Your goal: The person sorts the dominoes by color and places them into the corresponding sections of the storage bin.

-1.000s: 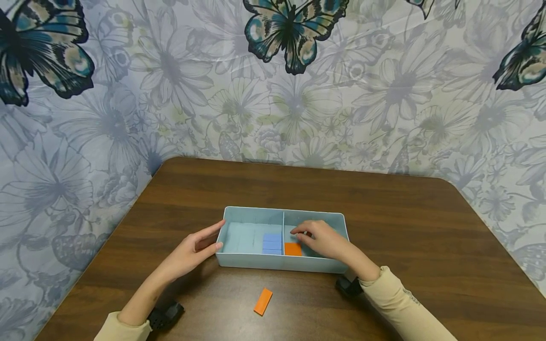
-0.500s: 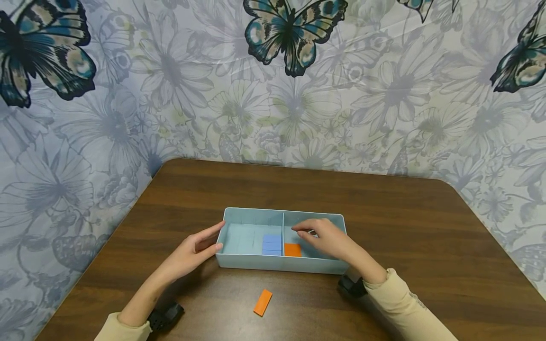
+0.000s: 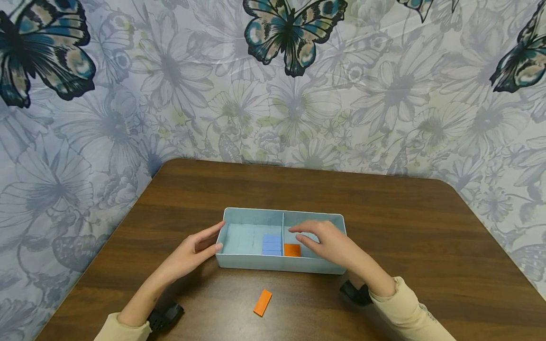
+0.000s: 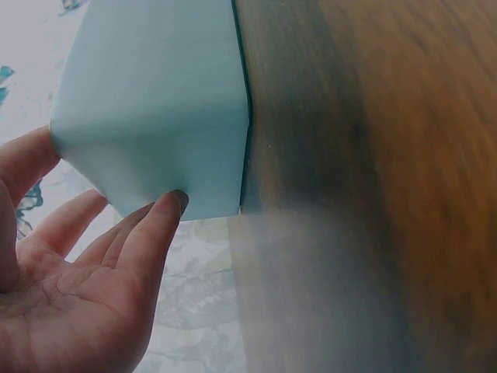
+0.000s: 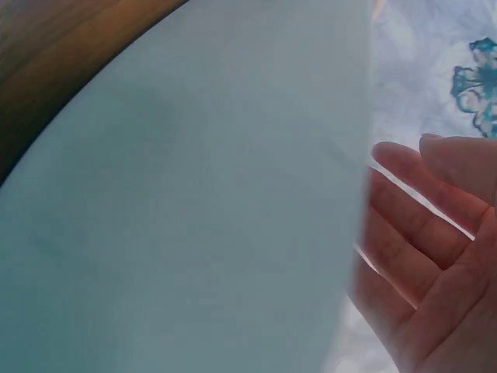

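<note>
now that my right hand [image 3: 330, 244] has lifted off the orange block [image 3: 292, 249], fingers loose and empty, left hand [image 3: 192, 251] steadies the tray [image 3: 279, 263].

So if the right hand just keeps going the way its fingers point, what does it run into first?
Probably the divider of the light blue tray. The right hand hovers over the right compartment, fingers aimed left. Its height above the divider's top edge is unclear, so it might pass over toward the blue blocks.

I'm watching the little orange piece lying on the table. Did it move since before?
No. The orange piece lies at the same spot in front of the tray, just as far from its front wall as earlier.
</note>
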Available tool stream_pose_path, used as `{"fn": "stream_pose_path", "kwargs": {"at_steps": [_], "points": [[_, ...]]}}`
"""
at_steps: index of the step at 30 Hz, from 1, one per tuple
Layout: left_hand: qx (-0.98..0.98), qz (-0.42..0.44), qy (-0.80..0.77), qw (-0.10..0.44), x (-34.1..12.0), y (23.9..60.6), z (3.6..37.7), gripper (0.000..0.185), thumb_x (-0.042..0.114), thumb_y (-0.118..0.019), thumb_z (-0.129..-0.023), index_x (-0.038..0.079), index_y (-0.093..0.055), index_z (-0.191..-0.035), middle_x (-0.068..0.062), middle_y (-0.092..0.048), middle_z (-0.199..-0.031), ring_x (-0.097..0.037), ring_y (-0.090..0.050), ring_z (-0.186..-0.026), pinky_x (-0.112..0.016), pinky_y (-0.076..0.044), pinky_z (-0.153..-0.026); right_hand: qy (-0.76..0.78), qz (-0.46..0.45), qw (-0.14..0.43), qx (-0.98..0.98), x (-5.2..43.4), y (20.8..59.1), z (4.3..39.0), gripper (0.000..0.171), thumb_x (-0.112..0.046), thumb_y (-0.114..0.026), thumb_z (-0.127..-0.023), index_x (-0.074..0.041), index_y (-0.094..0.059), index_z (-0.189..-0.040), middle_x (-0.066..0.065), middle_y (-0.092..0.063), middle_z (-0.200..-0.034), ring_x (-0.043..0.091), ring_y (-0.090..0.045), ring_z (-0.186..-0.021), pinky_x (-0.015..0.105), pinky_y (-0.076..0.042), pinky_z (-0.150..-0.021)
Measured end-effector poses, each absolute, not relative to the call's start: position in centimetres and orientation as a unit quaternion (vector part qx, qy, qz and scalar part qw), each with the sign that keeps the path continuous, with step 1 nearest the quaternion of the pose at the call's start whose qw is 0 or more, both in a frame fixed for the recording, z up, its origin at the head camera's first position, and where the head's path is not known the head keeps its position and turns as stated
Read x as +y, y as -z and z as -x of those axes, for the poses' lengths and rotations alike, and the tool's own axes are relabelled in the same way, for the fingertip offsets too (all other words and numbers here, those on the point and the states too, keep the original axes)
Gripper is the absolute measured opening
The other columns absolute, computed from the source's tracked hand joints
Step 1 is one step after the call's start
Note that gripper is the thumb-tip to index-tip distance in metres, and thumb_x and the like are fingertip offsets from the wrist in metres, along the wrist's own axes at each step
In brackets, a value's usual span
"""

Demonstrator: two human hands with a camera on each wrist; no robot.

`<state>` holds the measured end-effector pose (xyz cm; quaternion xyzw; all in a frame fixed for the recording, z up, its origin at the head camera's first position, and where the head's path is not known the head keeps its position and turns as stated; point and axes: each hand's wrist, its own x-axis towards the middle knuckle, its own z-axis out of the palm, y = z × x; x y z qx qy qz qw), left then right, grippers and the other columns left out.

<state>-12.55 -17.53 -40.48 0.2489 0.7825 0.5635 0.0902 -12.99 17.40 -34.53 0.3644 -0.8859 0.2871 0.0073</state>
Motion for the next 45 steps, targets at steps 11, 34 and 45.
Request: {"fn": "stream_pose_path", "kwargs": {"at_steps": [11,34,45], "points": [[0.781,-0.245,-0.567,0.093,-17.6,40.5,12.5,0.058,0.015,-0.057,-0.095,0.001,-0.031,-0.145,-0.021,-0.028,-0.146,-0.040,-0.038,-0.125,-0.027,-0.040,-0.091,-0.320,-0.389,0.026,-0.863,16.0,32.9,10.1,0.032,-0.011,-0.061,-0.092,-0.007,-0.061,-0.125,-0.003,-0.060,-0.121,0.013,-0.053,-0.114,0.033,-0.043,-0.092],[0.785,-0.247,-0.561,0.090,-17.5,40.4,12.6,0.058,0.016,-0.057,-0.095,0.001,-0.031,-0.145,-0.017,-0.029,-0.147,-0.039,-0.039,-0.125,-0.031,-0.040,-0.092,-0.292,-0.485,-0.011,-0.824,13.7,36.0,8.4,0.028,-0.014,-0.057,-0.095,-0.008,-0.062,-0.122,-0.002,-0.062,-0.117,0.007,-0.054,-0.110,0.023,-0.041,-0.091],[0.786,-0.245,-0.561,0.090,-17.6,40.5,12.6,0.058,0.016,-0.057,-0.095,0.001,-0.032,-0.145,-0.016,-0.030,-0.146,-0.039,-0.039,-0.125,-0.029,-0.040,-0.092,-0.203,-0.529,-0.050,-0.823,13.5,37.7,8.1,0.035,-0.015,-0.063,-0.091,-0.008,-0.060,-0.125,-0.003,-0.058,-0.124,0.005,-0.049,-0.117,0.020,-0.036,-0.095]]}}
